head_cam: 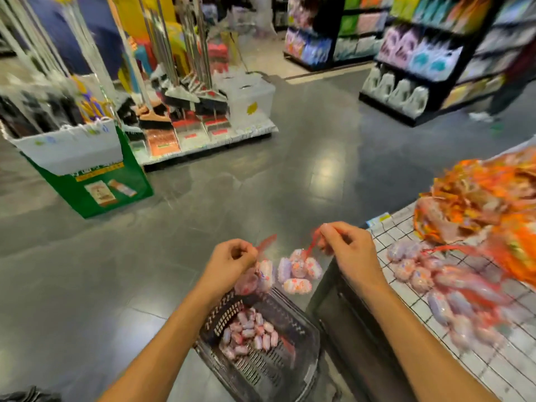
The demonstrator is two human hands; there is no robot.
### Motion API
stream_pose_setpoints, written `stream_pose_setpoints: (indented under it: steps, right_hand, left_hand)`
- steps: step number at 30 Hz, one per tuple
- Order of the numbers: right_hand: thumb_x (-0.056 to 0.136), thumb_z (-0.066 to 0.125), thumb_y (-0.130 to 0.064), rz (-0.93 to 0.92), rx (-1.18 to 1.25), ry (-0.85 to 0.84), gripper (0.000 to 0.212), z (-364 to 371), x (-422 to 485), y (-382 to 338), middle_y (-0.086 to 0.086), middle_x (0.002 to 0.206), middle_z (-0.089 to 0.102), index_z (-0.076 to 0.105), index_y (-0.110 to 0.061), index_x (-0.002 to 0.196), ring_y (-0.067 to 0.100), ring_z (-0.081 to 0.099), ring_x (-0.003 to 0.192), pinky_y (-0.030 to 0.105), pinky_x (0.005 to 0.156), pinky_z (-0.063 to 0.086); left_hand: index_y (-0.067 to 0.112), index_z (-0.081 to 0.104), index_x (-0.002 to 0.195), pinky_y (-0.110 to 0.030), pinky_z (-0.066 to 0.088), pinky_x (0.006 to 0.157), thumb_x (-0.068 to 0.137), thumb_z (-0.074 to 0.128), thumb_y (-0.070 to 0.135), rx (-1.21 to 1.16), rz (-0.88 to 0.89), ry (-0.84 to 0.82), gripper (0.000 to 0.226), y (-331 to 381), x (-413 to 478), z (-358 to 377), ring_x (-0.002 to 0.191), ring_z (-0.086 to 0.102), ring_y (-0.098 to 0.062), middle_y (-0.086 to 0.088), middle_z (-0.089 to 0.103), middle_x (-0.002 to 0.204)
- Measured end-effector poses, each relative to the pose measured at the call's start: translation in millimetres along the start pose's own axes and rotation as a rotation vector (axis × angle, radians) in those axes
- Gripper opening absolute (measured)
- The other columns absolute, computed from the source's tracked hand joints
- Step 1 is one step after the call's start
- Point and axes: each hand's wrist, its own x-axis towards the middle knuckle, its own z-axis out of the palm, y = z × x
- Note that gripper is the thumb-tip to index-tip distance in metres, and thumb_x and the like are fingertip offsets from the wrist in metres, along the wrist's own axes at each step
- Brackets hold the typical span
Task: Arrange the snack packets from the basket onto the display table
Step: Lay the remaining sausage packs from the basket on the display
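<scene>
A dark plastic basket [301, 340] stands on the floor below my arms, with several pink-and-white snack packets [249, 333] inside. My left hand [232, 261] pinches the red net top of one packet bundle [258, 278], which hangs over the basket. My right hand [348, 249] pinches the red net of a second bundle [298, 271] hanging beside the first. To the right is the display table [493, 367] with a white wire-grid top, where several similar net bundles [435, 281] lie.
Orange snack bags [487, 198] are heaped at the table's far end. Across the grey floor stand a broom and mop display [185, 111], a green carton [87, 181] and black shelves [420, 62]. A person's legs [504, 97] show at far right.
</scene>
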Motion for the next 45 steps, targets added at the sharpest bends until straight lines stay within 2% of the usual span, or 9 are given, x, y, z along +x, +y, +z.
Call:
stream_pose_setpoints:
  steps: [4, 11, 14, 18, 22, 29, 33, 37, 45]
  right_hand:
    - [0.097, 0.059, -0.009, -0.035, 0.069, 0.207, 0.022, -26.3, -16.2, -41.4, 0.011, 0.070, 0.070, 0.075, -0.004, 0.082, 0.009, 0.062, 0.063, 0.018, 0.064, 0.051]
    - [0.099, 0.058, -0.012, -0.075, 0.029, 0.517, 0.025, -86.6, -63.9, -82.5, 0.004, 0.067, 0.068, 0.073, -0.005, 0.080, 0.001, 0.060, 0.060, 0.013, 0.059, 0.048]
    - [0.099, 0.059, -0.017, -0.081, -0.024, 0.612, 0.025, -119.0, -87.9, -85.4, 0.001, 0.070, 0.071, 0.074, -0.011, 0.079, 0.005, 0.065, 0.066, 0.021, 0.064, 0.053]
    - [0.100, 0.058, -0.025, -0.071, -0.134, 0.710, 0.030, -169.6, -120.6, -74.0, 0.011, 0.076, 0.071, 0.074, -0.005, 0.084, 0.032, 0.067, 0.078, 0.048, 0.073, 0.054]
    - [0.101, 0.057, -0.023, -0.038, -0.147, 0.777, 0.027, -220.6, -152.7, -64.0, 0.009, 0.074, 0.071, 0.076, -0.015, 0.083, 0.029, 0.067, 0.072, 0.045, 0.068, 0.054]
    - [0.099, 0.058, -0.017, -0.004, -0.094, 0.809, 0.026, -311.2, -206.2, -39.0, 0.017, 0.073, 0.069, 0.075, -0.003, 0.085, 0.013, 0.062, 0.063, 0.023, 0.059, 0.051]
    - [0.099, 0.058, -0.016, 0.066, -0.119, 0.792, 0.024, -360.4, -227.4, -6.1, 0.010, 0.074, 0.072, 0.075, -0.007, 0.084, 0.022, 0.066, 0.068, 0.033, 0.062, 0.053]
    - [0.098, 0.059, -0.013, 0.116, -0.082, 0.791, 0.021, -393.6, -241.2, 25.7, 0.007, 0.073, 0.073, 0.076, -0.008, 0.086, 0.014, 0.068, 0.069, 0.023, 0.062, 0.052]
    - [0.098, 0.060, -0.014, 0.251, -0.023, 0.830, 0.022, -424.8, -255.9, 79.8, 0.008, 0.072, 0.072, 0.076, -0.010, 0.083, 0.012, 0.066, 0.064, 0.019, 0.060, 0.051]
  left_hand:
    - [0.002, 0.065, 0.076, -0.019, 0.045, 0.058, 0.089, 0.060, -0.005, 0.005, 0.135, -0.176, 0.016, 46.7, 8.6, 9.2, 0.056, 0.055, -0.009, -0.001, 0.063, 0.060]
    - [-0.005, 0.066, 0.084, -0.017, 0.048, 0.057, 0.090, 0.060, -0.005, -0.031, 0.250, -0.427, 0.009, 96.0, 4.9, 57.9, 0.058, 0.057, -0.008, -0.008, 0.063, 0.067]
    - [-0.003, 0.066, 0.081, -0.015, 0.046, 0.056, 0.091, 0.060, -0.003, -0.042, 0.284, -0.532, 0.011, 111.3, -6.8, 92.0, 0.056, 0.056, -0.006, -0.004, 0.064, 0.064]
    - [0.003, 0.065, 0.074, -0.016, 0.045, 0.057, 0.089, 0.061, -0.004, -0.020, 0.307, -0.676, 0.017, 130.2, -21.8, 148.0, 0.055, 0.054, -0.008, -0.002, 0.061, 0.061]
    - [0.004, 0.065, 0.075, -0.020, 0.048, 0.062, 0.091, 0.062, 0.003, -0.008, 0.316, -0.807, 0.017, 140.7, -41.2, 208.5, 0.059, 0.055, -0.009, -0.004, 0.062, 0.065]
    - [0.003, 0.062, 0.078, -0.023, 0.048, 0.064, 0.092, 0.063, 0.006, 0.004, 0.307, -0.930, 0.014, 142.0, -73.1, 317.9, 0.065, 0.056, -0.013, -0.011, 0.061, 0.071]
    - [-0.001, 0.061, 0.082, -0.026, 0.046, 0.066, 0.093, 0.063, 0.009, 0.001, 0.312, -0.984, 0.015, 140.2, -90.7, 375.2, 0.070, 0.056, -0.016, -0.009, 0.061, 0.073]
    - [-0.002, 0.062, 0.086, -0.029, 0.046, 0.070, 0.095, 0.062, 0.014, 0.003, 0.288, -1.006, 0.019, 139.6, -105.3, 421.7, 0.072, 0.056, -0.015, -0.005, 0.060, 0.073]
    - [0.006, 0.065, 0.086, -0.027, 0.049, 0.066, 0.093, 0.064, 0.014, 0.084, 0.229, -0.988, 0.011, 126.6, -103.4, 488.0, 0.071, 0.059, -0.015, -0.003, 0.066, 0.074]
